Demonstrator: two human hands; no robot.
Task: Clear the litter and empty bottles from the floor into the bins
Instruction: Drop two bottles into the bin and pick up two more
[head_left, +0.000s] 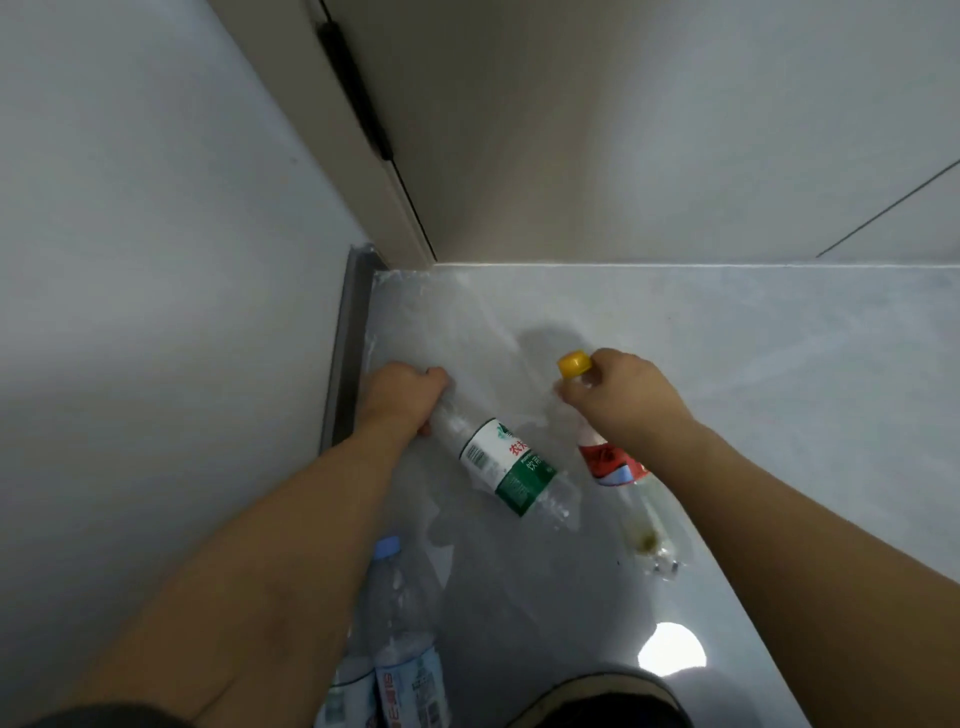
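My left hand (402, 397) is closed around the neck of a clear bottle with a green and white label (511, 470), which slants down to the right above the grey floor. My right hand (621, 395) grips the neck of a clear bottle with a red label (615, 462) just below its yellow cap (574, 362); a little brownish liquid sits at its base. A third clear bottle with a pale blue cap and blue label (402, 639) lies on the floor by my left forearm, partly hidden by it.
The glossy grey floor (727, 389) meets a pale wall at the left and a beige door with a dark frame (358, 322) in the corner. A dark shoe (608, 701) shows at the bottom edge. No bin is in view.
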